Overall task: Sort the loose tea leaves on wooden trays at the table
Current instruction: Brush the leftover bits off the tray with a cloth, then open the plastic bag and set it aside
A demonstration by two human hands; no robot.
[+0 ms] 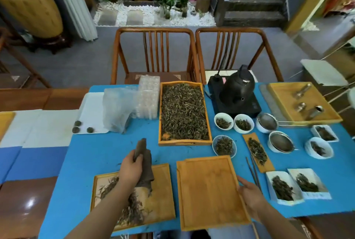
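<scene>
My left hand [131, 169] grips a brown cloth [145, 163] above a wooden tray [163, 196] at the near left, which holds a scatter of loose tea leaves [130, 208]. My right hand [249, 194] holds the right edge of a bare wooden tray [209, 190] in front of me. A deep wooden tray [161, 115] full of dark tea leaves [183, 111] stands further back in the middle of the blue mat.
Several white bowls and dishes with tea [223, 120] sit to the right, with two strainers [281, 142], chopsticks [253, 173], a narrow board of leaves [258, 152] and a black kettle [237, 86]. A plastic bag [117, 109] and clear blister trays [148, 97] stand back left. Two chairs [153, 54] face me.
</scene>
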